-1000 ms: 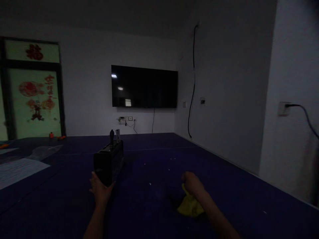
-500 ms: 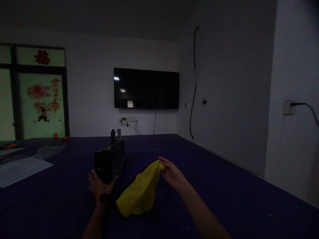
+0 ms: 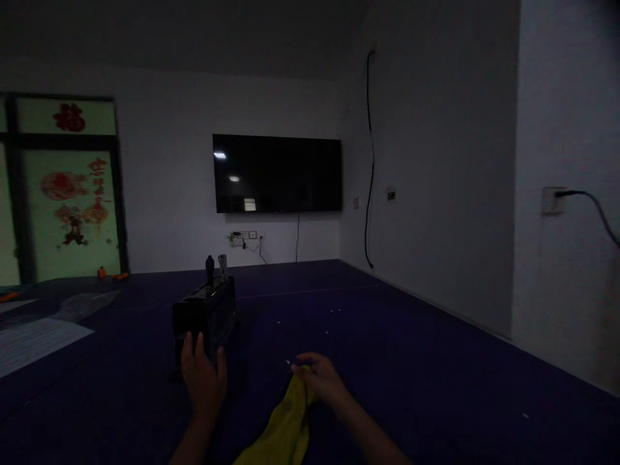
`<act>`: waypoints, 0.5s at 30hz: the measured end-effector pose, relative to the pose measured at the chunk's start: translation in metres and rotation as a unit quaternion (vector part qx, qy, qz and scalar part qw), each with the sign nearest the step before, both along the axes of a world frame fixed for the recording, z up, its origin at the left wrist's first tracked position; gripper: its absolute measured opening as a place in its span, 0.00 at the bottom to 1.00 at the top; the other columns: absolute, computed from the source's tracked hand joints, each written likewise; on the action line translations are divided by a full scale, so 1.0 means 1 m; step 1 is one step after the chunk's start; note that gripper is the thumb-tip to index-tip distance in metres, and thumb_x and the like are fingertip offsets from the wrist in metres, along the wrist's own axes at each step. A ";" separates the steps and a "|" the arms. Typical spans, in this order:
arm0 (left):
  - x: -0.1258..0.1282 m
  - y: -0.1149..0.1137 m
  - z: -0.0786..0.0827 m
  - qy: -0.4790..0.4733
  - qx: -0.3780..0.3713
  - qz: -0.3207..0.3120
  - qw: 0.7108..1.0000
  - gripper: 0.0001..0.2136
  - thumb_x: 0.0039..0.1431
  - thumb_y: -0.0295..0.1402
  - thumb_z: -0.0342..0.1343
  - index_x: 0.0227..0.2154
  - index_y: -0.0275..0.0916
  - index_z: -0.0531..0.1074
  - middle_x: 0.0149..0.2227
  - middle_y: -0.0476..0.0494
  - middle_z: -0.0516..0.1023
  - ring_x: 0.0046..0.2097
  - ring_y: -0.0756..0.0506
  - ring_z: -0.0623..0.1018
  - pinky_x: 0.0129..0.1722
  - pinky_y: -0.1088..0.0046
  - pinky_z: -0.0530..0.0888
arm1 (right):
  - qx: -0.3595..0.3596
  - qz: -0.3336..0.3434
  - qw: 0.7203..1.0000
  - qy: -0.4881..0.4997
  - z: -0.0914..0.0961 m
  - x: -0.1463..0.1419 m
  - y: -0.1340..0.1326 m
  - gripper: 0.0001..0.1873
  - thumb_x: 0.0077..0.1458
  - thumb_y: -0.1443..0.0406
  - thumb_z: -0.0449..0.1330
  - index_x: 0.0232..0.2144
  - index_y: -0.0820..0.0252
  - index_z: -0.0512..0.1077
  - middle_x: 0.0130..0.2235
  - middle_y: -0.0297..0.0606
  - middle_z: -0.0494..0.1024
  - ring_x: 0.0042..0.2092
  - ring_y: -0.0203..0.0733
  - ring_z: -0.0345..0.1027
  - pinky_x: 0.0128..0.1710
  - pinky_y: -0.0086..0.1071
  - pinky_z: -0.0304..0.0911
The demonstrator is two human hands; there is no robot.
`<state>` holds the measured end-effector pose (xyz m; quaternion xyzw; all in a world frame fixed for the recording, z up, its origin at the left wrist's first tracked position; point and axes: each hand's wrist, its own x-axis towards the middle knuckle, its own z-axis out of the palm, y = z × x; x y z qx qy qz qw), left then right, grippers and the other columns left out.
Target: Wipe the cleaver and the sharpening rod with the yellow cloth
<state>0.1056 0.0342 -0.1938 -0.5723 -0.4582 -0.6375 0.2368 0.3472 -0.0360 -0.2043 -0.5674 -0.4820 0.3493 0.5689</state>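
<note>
A yellow cloth [image 3: 283, 426] hangs from my right hand [image 3: 322, 380], its upper end pinched between thumb and fingers. The cloth's lower part runs out of the bottom of the view. My left hand [image 3: 203, 378], fingers spread, is at the near end of a black box-shaped device [image 3: 206, 313]. Whether the fingertips touch it I cannot tell in the dim light. On top of the device stand a dark, knobbed upright part [image 3: 210, 268] and a lighter, patterned one [image 3: 223, 266].
The dark blue tabletop [image 3: 411, 361] carries small white scraps. Printed paper [image 3: 43, 342] and clear plastic film [image 3: 90, 305] lie at left, with small orange things [image 3: 101, 272] farther back. A wall-mounted television [image 3: 278, 174] hangs beyond; a grey wall [image 3: 450, 194] borders the right side.
My right hand has moved down and nearer with the yellow cloth, which was spread wider before. My left hand has turned its fingers upward against or near the device's end.
</note>
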 end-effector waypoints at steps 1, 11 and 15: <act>0.000 0.000 0.000 0.000 0.001 -0.001 1.000 0.28 0.60 0.37 0.46 0.61 0.33 0.50 0.62 0.25 0.53 0.63 0.32 0.55 0.56 0.46 0.59 | 0.001 0.009 1.000 -0.016 0.000 -0.001 -0.003 0.21 0.30 0.59 0.69 0.32 0.60 0.76 0.33 0.37 0.76 0.39 0.46 0.70 0.40 0.35 0.64; 0.014 -0.006 0.022 0.065 0.076 -0.012 0.995 0.25 0.59 0.33 0.49 0.59 0.35 0.54 0.62 0.28 0.54 0.63 0.34 0.55 0.56 0.50 0.59 | 0.015 0.039 0.951 -0.307 0.003 -0.022 -0.031 0.17 0.45 0.67 0.59 0.40 0.54 0.77 0.44 0.38 0.77 0.48 0.45 0.69 0.49 0.34 0.59; 0.023 0.002 0.075 0.152 0.078 -0.008 0.985 0.18 0.58 0.31 0.48 0.51 0.36 0.65 0.57 0.31 0.63 0.61 0.36 0.60 0.55 0.53 0.62 | 0.039 0.031 0.914 -0.402 0.004 -0.031 -0.033 0.19 0.51 0.68 0.53 0.44 0.50 0.74 0.43 0.37 0.79 0.45 0.44 0.71 0.46 0.33 0.60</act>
